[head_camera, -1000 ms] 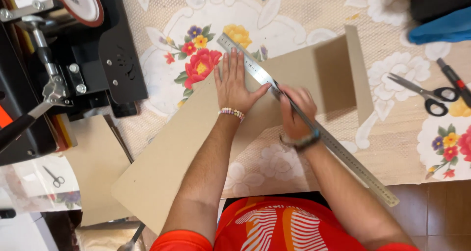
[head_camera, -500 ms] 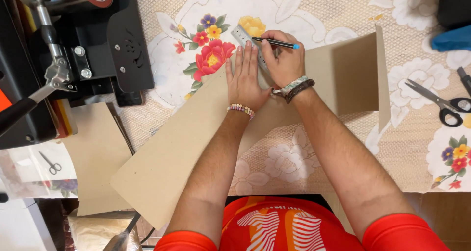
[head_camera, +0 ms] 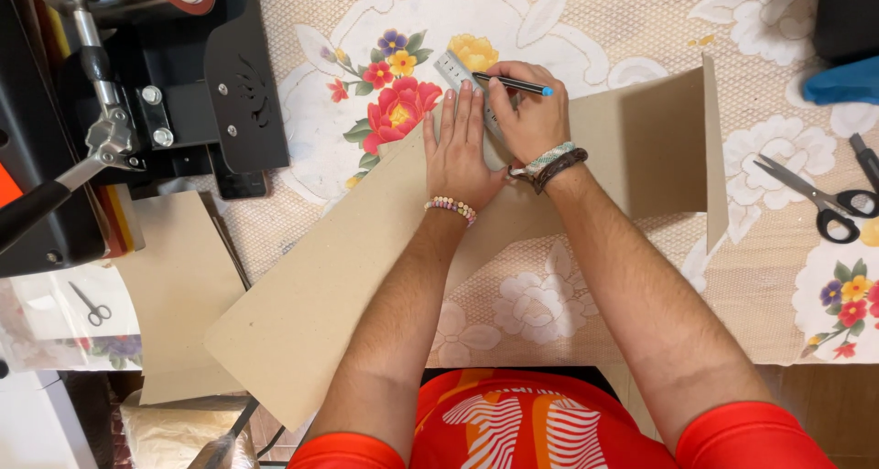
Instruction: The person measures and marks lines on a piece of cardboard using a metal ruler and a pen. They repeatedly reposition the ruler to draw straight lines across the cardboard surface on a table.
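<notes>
the left hand (head_camera: 458,148) is lying flat with fingers spread, pressing one metal ruler (head_camera: 455,71) onto one long grey cardboard sheet (head_camera: 330,277) that is resting across the floral lace tablecloth (head_camera: 586,295). the right hand (head_camera: 531,112) is pinching one blue-tipped pen (head_camera: 513,84) beside the ruler. one pair of black scissors (head_camera: 815,199) is lying well apart.

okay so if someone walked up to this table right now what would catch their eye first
Probably the two hands at the centre: the left hand pressing flat on a long sheet of brown cardboard, the right hand holding a pen beside a metal ruler. The bright floral tablecloth stands out, with black scissors at right.
</notes>
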